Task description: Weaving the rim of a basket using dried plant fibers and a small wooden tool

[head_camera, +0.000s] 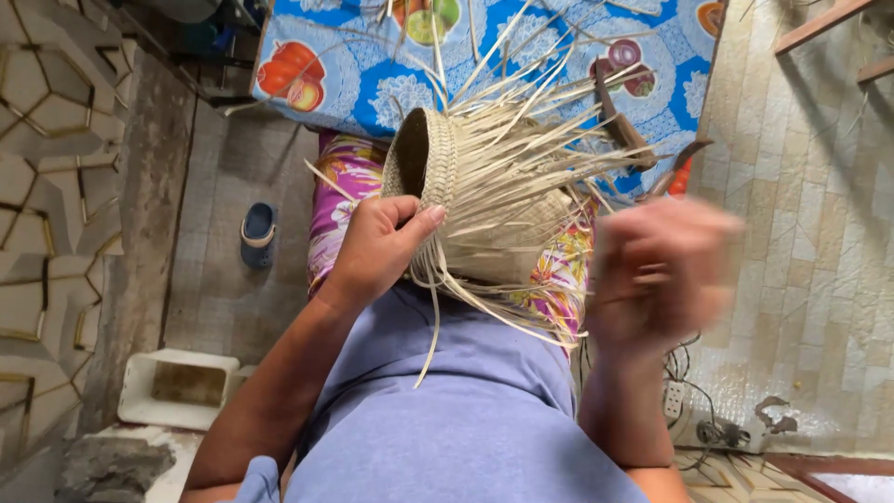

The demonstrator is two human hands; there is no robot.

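Blurred at 3 o'clock, the right hand shows no readable grip, while the left hand pinches the half-woven straw basket on the lap at center, so steadying that rim probably keeps loose strands from tangling.

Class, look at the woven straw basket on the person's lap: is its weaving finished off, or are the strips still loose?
Unfinished: the woven basket has many loose straw strips fanning out unwoven. The left hand holds its edge.
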